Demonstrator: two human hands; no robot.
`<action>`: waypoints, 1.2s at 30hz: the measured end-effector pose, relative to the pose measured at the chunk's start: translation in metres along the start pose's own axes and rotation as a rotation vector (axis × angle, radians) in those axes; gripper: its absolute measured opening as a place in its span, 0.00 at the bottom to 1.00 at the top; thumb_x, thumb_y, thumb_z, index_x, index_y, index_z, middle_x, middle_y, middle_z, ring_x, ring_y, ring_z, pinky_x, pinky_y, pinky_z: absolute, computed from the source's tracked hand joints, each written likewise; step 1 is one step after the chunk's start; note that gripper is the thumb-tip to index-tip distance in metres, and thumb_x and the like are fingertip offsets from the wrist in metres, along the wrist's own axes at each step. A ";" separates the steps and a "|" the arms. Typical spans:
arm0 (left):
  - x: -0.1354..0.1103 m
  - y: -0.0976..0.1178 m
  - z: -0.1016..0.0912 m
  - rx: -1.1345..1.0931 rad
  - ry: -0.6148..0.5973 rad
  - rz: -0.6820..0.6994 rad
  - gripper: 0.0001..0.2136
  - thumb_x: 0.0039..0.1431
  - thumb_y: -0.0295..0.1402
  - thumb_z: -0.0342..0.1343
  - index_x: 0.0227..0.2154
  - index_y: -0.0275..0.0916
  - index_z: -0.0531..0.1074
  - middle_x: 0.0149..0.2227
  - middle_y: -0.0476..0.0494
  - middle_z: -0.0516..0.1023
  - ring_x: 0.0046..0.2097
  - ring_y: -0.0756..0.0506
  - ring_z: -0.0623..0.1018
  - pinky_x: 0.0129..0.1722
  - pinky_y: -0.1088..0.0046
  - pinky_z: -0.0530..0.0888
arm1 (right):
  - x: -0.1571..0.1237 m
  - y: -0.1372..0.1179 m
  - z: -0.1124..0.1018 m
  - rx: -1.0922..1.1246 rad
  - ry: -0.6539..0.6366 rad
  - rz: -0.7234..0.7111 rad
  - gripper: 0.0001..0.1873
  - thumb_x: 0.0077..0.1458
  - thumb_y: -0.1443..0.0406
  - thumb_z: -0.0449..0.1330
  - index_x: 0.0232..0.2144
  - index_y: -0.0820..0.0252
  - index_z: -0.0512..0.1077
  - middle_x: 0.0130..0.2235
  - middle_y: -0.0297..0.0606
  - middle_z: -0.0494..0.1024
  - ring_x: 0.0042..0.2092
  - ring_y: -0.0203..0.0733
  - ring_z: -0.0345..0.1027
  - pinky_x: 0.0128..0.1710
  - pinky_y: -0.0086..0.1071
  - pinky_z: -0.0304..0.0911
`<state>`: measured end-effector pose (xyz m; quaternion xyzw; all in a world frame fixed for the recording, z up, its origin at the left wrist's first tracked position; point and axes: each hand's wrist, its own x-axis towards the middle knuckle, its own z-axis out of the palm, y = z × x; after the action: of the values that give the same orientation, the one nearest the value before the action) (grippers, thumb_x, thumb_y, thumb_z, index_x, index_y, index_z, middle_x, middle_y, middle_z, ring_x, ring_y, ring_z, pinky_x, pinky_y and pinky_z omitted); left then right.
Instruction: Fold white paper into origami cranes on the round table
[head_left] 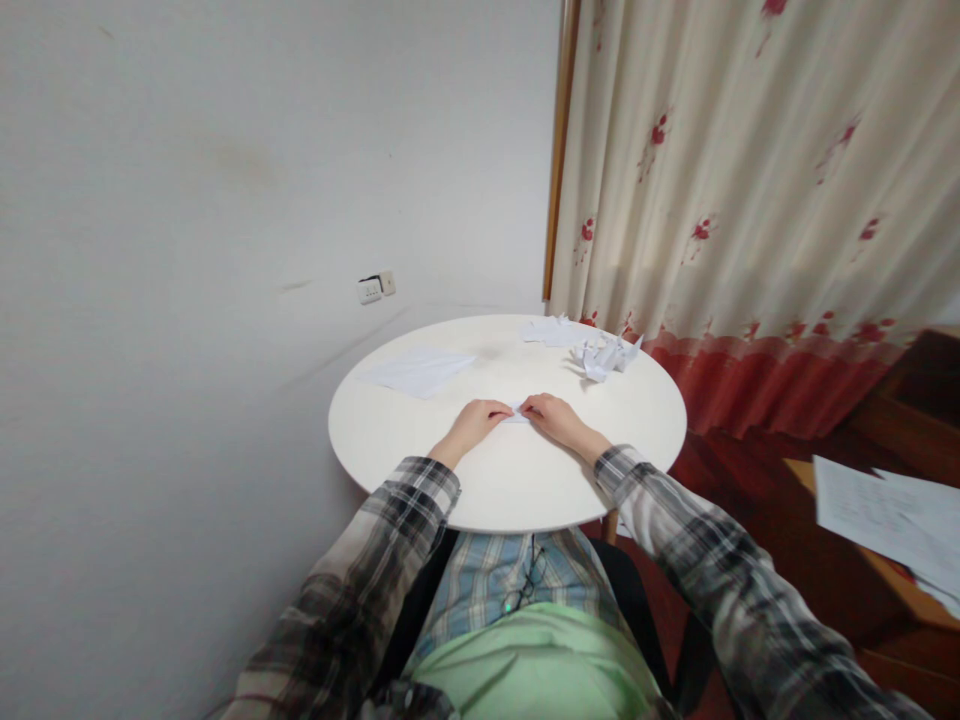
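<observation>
A round white bench carries a flat sheet and crumpled-looking folded papers, both beyond the hands. Left hand and right hand pinch a small paper between them, fingers partly hiding it.

A room in a home, by the look of flowery curtains, a plain wall, a wall socket, a round white table, a dark red floor

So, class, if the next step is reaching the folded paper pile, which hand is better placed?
Likely the right hand: the folded paper pile lies beyond it, on its side. The left hand is farther off. Both hands are at the small paper.
</observation>
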<state>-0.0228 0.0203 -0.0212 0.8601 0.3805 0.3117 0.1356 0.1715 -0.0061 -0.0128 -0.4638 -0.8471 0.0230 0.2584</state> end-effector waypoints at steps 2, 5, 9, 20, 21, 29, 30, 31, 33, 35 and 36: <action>0.001 -0.001 0.001 0.031 0.000 0.005 0.11 0.54 0.27 0.49 0.35 0.39 0.76 0.39 0.47 0.78 0.42 0.47 0.75 0.47 0.71 0.68 | 0.000 0.000 0.001 0.011 0.009 -0.006 0.09 0.55 0.70 0.51 0.36 0.61 0.70 0.36 0.40 0.74 0.40 0.36 0.65 0.40 0.28 0.56; 0.001 -0.001 0.001 0.064 0.001 0.018 0.13 0.53 0.24 0.47 0.36 0.39 0.75 0.39 0.47 0.78 0.43 0.47 0.75 0.48 0.70 0.68 | 0.000 0.001 0.002 0.017 0.016 -0.023 0.10 0.55 0.71 0.50 0.36 0.61 0.70 0.35 0.40 0.74 0.40 0.36 0.64 0.41 0.28 0.56; 0.000 0.000 0.001 0.073 -0.004 0.045 0.14 0.52 0.22 0.47 0.37 0.39 0.75 0.41 0.48 0.77 0.43 0.47 0.75 0.48 0.70 0.68 | 0.001 0.001 0.003 0.013 0.015 -0.027 0.11 0.54 0.73 0.50 0.37 0.61 0.70 0.36 0.40 0.74 0.41 0.37 0.64 0.41 0.28 0.56; -0.002 0.010 0.000 -0.031 0.000 0.040 0.16 0.47 0.18 0.45 0.31 0.37 0.76 0.38 0.46 0.78 0.42 0.49 0.75 0.48 0.72 0.69 | -0.002 -0.003 -0.002 -0.082 0.023 0.078 0.10 0.55 0.71 0.50 0.38 0.62 0.68 0.37 0.41 0.73 0.41 0.37 0.64 0.39 0.27 0.55; -0.003 0.012 0.000 -0.042 0.002 0.031 0.16 0.46 0.18 0.46 0.31 0.37 0.76 0.38 0.46 0.78 0.42 0.49 0.75 0.47 0.72 0.69 | -0.003 -0.003 -0.002 -0.090 0.025 0.095 0.10 0.56 0.69 0.50 0.39 0.62 0.67 0.38 0.41 0.73 0.41 0.37 0.64 0.39 0.27 0.55; -0.005 0.019 -0.002 -0.102 -0.011 0.026 0.06 0.49 0.29 0.55 0.29 0.37 0.76 0.38 0.44 0.78 0.41 0.48 0.75 0.45 0.71 0.70 | -0.002 -0.001 0.000 -0.037 0.003 0.042 0.11 0.57 0.67 0.50 0.41 0.63 0.67 0.39 0.43 0.73 0.42 0.38 0.64 0.41 0.28 0.56; -0.005 0.019 -0.002 -0.104 -0.012 0.028 0.06 0.49 0.29 0.55 0.29 0.37 0.76 0.38 0.44 0.78 0.41 0.48 0.75 0.45 0.71 0.70 | -0.002 -0.001 0.000 -0.028 0.004 0.036 0.10 0.57 0.68 0.50 0.41 0.63 0.67 0.39 0.43 0.73 0.42 0.37 0.64 0.41 0.28 0.56; -0.005 0.019 -0.002 -0.106 -0.013 0.029 0.06 0.49 0.29 0.55 0.29 0.37 0.76 0.38 0.44 0.78 0.41 0.48 0.75 0.46 0.70 0.70 | -0.001 -0.001 0.000 -0.021 0.004 0.030 0.10 0.57 0.68 0.50 0.41 0.63 0.67 0.38 0.43 0.73 0.42 0.37 0.64 0.42 0.28 0.56; -0.005 0.018 -0.002 -0.110 -0.013 0.031 0.06 0.49 0.29 0.55 0.29 0.37 0.76 0.38 0.43 0.78 0.42 0.48 0.75 0.46 0.71 0.69 | -0.001 -0.001 0.001 -0.006 0.008 0.015 0.10 0.56 0.69 0.50 0.40 0.63 0.68 0.38 0.43 0.73 0.42 0.37 0.64 0.42 0.28 0.56; -0.005 0.017 -0.001 -0.114 -0.009 0.038 0.06 0.49 0.29 0.55 0.30 0.37 0.76 0.37 0.43 0.78 0.41 0.48 0.75 0.46 0.71 0.69 | 0.000 0.000 0.001 0.012 0.018 -0.003 0.10 0.56 0.70 0.50 0.40 0.64 0.68 0.38 0.42 0.74 0.41 0.37 0.64 0.42 0.29 0.56; -0.005 0.016 -0.001 -0.114 -0.009 0.041 0.06 0.50 0.29 0.55 0.30 0.36 0.76 0.37 0.43 0.78 0.41 0.48 0.75 0.46 0.71 0.69 | 0.000 0.001 0.002 0.022 0.024 -0.010 0.10 0.56 0.70 0.50 0.40 0.64 0.68 0.38 0.42 0.73 0.41 0.37 0.64 0.42 0.29 0.56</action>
<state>-0.0168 0.0057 -0.0153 0.8599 0.3438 0.3319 0.1798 0.1712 -0.0056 -0.0149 -0.4568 -0.8460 0.0253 0.2738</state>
